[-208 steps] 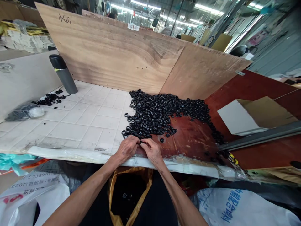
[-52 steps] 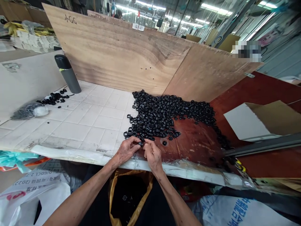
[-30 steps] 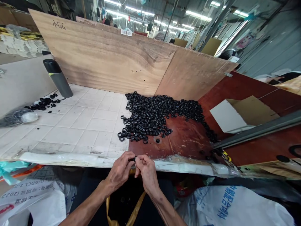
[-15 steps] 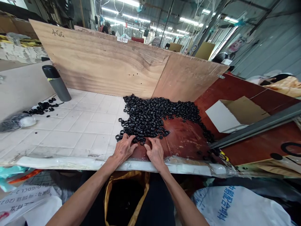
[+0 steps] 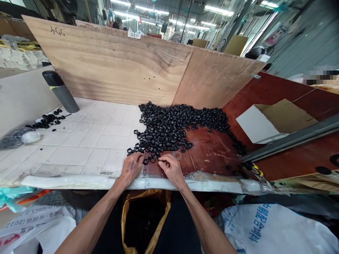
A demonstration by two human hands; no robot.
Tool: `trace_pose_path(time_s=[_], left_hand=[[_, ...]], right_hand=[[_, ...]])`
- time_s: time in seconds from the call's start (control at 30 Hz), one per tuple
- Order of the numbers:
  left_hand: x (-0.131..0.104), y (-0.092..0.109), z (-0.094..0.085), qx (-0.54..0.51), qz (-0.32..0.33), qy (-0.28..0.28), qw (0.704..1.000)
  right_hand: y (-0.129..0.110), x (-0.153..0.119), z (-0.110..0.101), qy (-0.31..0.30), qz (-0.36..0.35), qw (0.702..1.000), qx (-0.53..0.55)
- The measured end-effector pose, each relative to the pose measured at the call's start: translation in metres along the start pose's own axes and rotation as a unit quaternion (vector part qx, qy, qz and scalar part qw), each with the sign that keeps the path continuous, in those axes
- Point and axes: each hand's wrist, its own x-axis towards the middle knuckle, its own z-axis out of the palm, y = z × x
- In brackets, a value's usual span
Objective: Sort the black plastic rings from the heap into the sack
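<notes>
Noting from the lap outward. Nearest is a yellow-rimmed bag (image 5: 123,223), mouth open, interior dark with a few faint specks. Left sack (image 5: 54,225): print partly legible, "GDCL" and "(2022"; the rest is skewed or folded away. Right sack (image 5: 286,229): large blue Chinese characters, turned on their side; not read with confidence. No brand made out on either.

Both hands are over the table (image 5: 92,155), just beyond its padded edge (image 5: 87,182). Left hand (image 5: 132,165): fingers curled, tips near the small rings; cannot tell whether they grip one. Right hand (image 5: 171,168): thumb and index nearly together, something dark at the tips; part or shadow, cannot tell. Loose black rings (image 5: 152,159) lie between the hands, at the near fringe of the heap (image 5: 169,123).

Handling, my judgement: isolate one or two pieces from the fringe, pinch lightly across the outer wall, thumb opposing index. Squeezing at a corner would likely make a piece skid. Work well inside the padded edge; a stray piece could drop into the bag.

Beyond the heap, the wooden board (image 5: 119,67) bears handwriting, "小GG". White tags (image 5: 134,34) along its top: too small to read.
</notes>
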Motion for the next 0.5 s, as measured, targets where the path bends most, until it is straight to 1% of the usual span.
trace_pose_path(time_s=[0.07,0.1,0.17,0.23,0.3,0.4,0.5], left_hand=[[-0.001,0.003,0.002,0.002,-0.009,0.011,1.000],[-0.001,0.005,0.002,-0.006,-0.001,0.008,1.000],[-0.004,0.008,0.003,-0.023,0.040,-0.021,0.999],[-0.007,0.010,0.002,-0.012,0.079,-0.051,0.995],[-0.010,0.010,0.003,0.019,0.089,-0.056,0.994],[-0.014,0.009,0.005,0.049,0.093,-0.058,0.993],[-0.014,0.006,0.006,0.040,0.110,-0.071,0.991]], right_hand=[[-0.003,0.000,0.001,0.002,-0.003,1.000,-0.014],[-0.005,0.000,0.003,0.007,-0.002,1.000,-0.023],[-0.006,0.000,0.005,0.012,-0.003,0.999,-0.045],[-0.006,-0.002,0.007,0.006,-0.012,0.998,-0.067],[-0.005,-0.004,0.007,0.005,-0.016,0.997,-0.070],[-0.004,-0.007,0.006,0.016,0.003,1.000,-0.012],[-0.003,-0.008,0.003,-0.009,0.010,0.998,0.063]])
